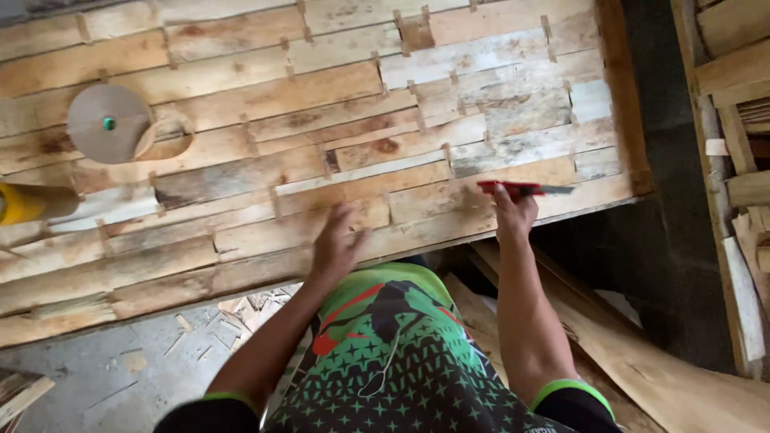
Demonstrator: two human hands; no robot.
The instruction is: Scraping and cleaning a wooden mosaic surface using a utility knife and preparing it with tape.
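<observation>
Head view, looking down: a wide sheet of pieced wood veneer strips (321,152) is seen spread over the tabletop (626,104), with many small tape patches bridging the joints between strips. The left hand (337,244) is laid flat on the near part of the sheet, fingers spread and somewhat blurred, so nothing is held in it. The right hand (515,215) is closed around a red-handled cutter (521,189), whose blade points to the right, just above the near right edge of the sheet. A roll of brown paper tape (108,123) with a green core is seen lying on the sheet at the far left, well apart from both hands, and a yellow cylinder (28,203) juts in at the left edge.

As far as can be judged, the patching is well advanced: most joints across the sheet already carry tape pieces, and the strips lie closed against one another. Some seams near the front edge, between the two hands, appear bare, so a little joining or trimming there seems to be left. Loose veneer offcuts (249,309) are scattered on the floor (96,377) below.
</observation>
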